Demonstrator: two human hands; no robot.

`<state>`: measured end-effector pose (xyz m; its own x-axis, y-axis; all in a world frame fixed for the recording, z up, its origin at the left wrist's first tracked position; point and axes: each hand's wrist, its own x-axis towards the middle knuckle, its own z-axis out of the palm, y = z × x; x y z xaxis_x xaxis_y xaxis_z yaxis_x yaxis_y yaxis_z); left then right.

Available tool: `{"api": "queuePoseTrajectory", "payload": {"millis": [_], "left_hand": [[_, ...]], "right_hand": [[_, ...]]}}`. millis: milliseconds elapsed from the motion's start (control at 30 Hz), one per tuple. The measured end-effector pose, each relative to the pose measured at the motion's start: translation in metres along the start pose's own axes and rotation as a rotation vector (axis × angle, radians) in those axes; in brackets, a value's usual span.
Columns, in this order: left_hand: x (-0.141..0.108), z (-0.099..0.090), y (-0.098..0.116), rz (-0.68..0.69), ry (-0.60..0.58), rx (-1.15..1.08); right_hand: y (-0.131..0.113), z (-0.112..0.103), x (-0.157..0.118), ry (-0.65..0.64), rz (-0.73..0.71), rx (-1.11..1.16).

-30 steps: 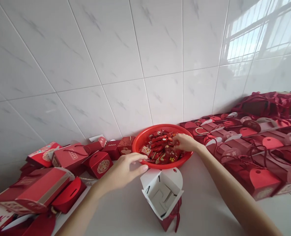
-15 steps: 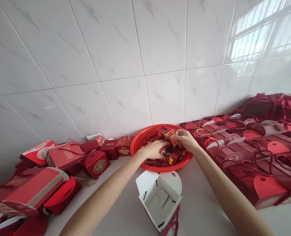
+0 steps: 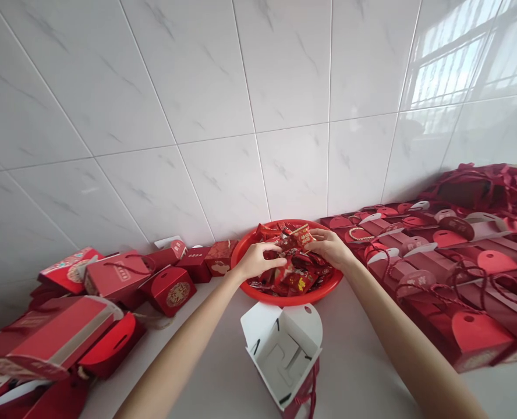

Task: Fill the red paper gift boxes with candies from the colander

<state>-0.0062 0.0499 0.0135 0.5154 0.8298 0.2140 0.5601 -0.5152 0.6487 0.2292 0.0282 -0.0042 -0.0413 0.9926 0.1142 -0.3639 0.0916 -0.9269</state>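
Note:
A red plastic basket (image 3: 287, 301) holds a heap of wrapped candies (image 3: 301, 281) in shiny red and gold. My left hand (image 3: 258, 259) is over the basket's left side, thumb and fingers apart, with nothing visibly gripped between them. At the right side, my right hand (image 3: 330, 249) is closed on a red-and-gold candy packet (image 3: 302, 235); its fingers partly cover the packet. Just in front of the basket stands a gift box (image 3: 283, 359), flaps spread and white inside, with only slots and fold lines showing. A dark red cord hangs at its right side.
Piled to the left are several red gift boxes (image 3: 117, 273). Rows of closed red boxes with cord handles (image 3: 454, 291) fill the right side. Red ribbon-like material (image 3: 481, 186) lies at the back right. Behind everything rises a white tiled wall (image 3: 215, 186).
My left hand has lifted out of the candies and shifted left, its fingers spreading, and the heap looks stirred up. My right hand stays at the basket's right side with the candy packet.

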Motion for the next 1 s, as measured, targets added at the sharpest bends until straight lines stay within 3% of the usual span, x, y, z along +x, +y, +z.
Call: {"api": "queuePoseTrajectory", "payload": {"millis": [300,433,500,567,700,767,867,1000], "left_hand": [[-0.001,0.002,-0.008,0.007,0.269,-0.333],[-0.001,0.002,-0.009,0.007,0.495,-0.109],[-0.001,0.003,-0.002,0.077,0.539,0.037],[0.000,0.004,0.009,0.170,0.388,0.087],[0.006,0.015,0.036,0.227,-0.303,0.144],[0.010,0.026,0.046,0.245,-0.502,0.300],[0.015,0.041,0.053,0.295,-0.523,0.582],[0.022,0.038,0.048,0.171,-0.327,0.779]], "right_hand": [[-0.006,0.004,-0.006,-0.020,0.040,0.033],[-0.007,0.004,-0.006,0.022,0.055,0.042],[-0.007,0.004,-0.006,0.048,0.039,0.056],[-0.007,0.004,-0.005,0.072,0.019,0.066],[-0.007,0.003,-0.005,0.097,0.004,0.069],[-0.008,0.004,-0.006,0.100,0.005,0.068],[-0.008,0.003,-0.007,0.100,0.005,0.067],[-0.007,0.002,-0.005,0.116,-0.013,0.078]]}}
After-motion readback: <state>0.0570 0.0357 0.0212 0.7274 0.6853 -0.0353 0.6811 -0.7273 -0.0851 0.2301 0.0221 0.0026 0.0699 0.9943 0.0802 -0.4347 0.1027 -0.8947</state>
